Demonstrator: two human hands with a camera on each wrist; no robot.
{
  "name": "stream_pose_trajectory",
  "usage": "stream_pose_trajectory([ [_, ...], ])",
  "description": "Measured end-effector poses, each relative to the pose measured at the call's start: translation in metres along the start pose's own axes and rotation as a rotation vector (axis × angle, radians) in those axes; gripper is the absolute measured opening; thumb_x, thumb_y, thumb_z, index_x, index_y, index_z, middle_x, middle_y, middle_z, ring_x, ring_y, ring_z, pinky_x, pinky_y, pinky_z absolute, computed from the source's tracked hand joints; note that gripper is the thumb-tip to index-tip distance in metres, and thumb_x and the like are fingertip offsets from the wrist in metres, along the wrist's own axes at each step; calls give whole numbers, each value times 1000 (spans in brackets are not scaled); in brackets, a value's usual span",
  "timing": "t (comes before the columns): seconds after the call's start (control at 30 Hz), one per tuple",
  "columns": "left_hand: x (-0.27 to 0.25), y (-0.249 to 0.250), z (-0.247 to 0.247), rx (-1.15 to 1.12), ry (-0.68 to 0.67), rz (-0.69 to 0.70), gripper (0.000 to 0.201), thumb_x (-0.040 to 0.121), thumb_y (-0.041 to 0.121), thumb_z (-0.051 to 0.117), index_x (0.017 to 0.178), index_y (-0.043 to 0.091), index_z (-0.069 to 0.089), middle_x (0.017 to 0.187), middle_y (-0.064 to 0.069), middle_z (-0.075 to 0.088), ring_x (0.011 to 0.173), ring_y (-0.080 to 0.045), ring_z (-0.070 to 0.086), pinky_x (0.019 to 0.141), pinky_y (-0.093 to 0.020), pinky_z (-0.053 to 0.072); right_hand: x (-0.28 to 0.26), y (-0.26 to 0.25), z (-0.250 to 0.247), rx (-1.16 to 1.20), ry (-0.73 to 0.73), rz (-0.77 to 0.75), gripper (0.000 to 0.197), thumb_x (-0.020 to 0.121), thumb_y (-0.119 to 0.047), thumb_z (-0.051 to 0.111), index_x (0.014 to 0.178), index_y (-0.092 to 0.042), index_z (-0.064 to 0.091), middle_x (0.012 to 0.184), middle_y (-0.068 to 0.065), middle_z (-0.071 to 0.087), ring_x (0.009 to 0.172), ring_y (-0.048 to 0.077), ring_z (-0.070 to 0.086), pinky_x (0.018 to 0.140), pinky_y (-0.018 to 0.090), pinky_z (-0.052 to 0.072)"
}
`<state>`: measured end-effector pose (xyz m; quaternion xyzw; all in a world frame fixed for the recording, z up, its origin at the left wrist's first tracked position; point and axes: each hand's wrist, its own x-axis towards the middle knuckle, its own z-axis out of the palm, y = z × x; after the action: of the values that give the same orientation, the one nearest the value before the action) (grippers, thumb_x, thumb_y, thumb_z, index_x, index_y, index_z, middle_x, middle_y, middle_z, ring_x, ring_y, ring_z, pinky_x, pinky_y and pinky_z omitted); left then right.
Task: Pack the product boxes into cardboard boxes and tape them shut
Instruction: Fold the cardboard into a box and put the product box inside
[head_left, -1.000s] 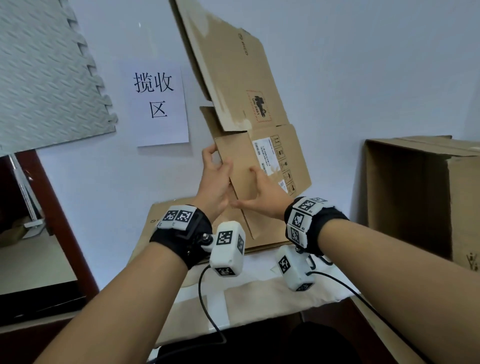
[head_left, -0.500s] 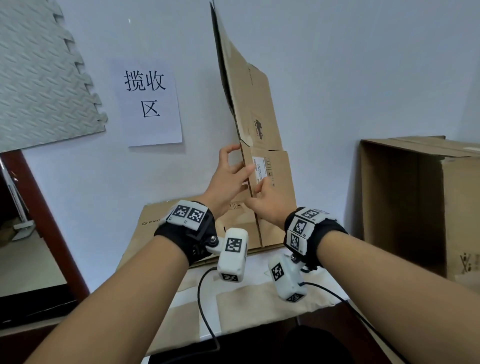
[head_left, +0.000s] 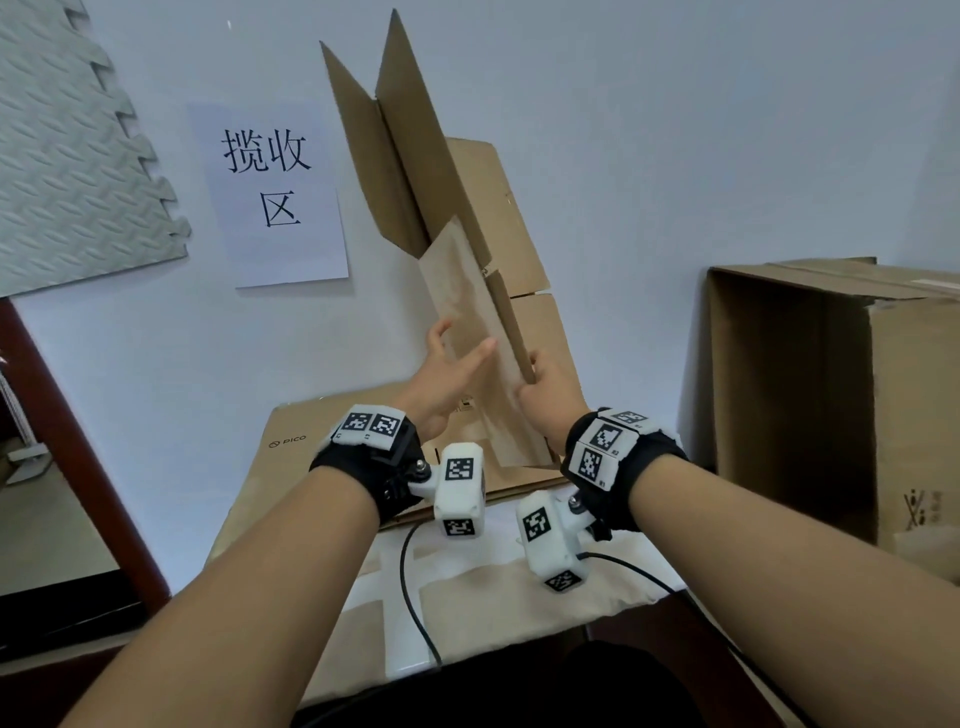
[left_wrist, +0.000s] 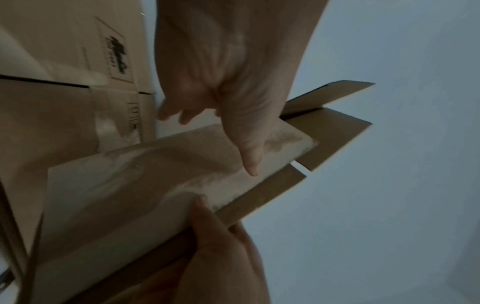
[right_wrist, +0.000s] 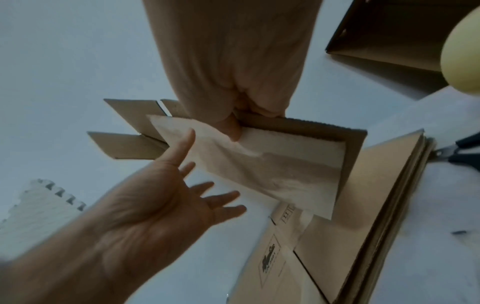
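Above the table (head_left: 519, 577), in front of the white wall, a flat cardboard box (head_left: 462, 291) stands tilted with its flaps spread at the top. Right hand (head_left: 548, 397) pinches the lower edge of one panel, thumb on the pale inner side and fingers curled behind. Left hand (head_left: 441, 379) is flat, fingers straight and spread, touching the pale panel. More flat cardboard (head_left: 291, 441) leans behind, and a large open carton (head_left: 852, 395) stands at right
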<state>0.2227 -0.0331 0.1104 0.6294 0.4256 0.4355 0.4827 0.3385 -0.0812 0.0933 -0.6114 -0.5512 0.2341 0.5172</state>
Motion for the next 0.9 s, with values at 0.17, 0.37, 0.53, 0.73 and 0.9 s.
stream_pose_trajectory([
  [0.17,7,5,1,15,13,-184,105,77,64,60,146,41,-15,157,-7,17,135,-43,31,99,-69,31,0,7,5,22,-9,-5,32,92,-4,45,120,-11,59,114,10,65,107,26,59,97,42,46],
  [0.37,12,12,11,-26,4,-194,104,81,59,61,145,41,-19,156,-5,21,135,-42,30,93,-60,38,1,17,-1,132,-31,31,23,97,-21,47,112,-19,64,109,6,69,105,24,62,98,46,46],
  [0.53,16,5,5,-69,97,-197,88,89,40,59,147,38,-8,142,-13,42,122,-41,46,87,-55,43,-1,20,-8,98,60,28,32,101,-24,41,122,-8,58,114,13,64,108,29,58,98,43,45],
  [0.73,6,-13,-19,-348,269,-263,26,95,-1,45,121,-1,49,80,-14,59,68,-24,59,54,-37,54,-2,31,-11,66,283,-13,35,102,-22,38,124,-1,55,119,16,61,114,30,54,98,35,42],
  [0.9,0,-24,-36,-614,320,-206,32,96,2,48,128,4,49,98,-13,65,78,-25,65,55,-38,54,-1,30,-21,115,426,-21,29,102,-18,36,111,0,56,98,12,63,90,27,56,77,27,40],
])
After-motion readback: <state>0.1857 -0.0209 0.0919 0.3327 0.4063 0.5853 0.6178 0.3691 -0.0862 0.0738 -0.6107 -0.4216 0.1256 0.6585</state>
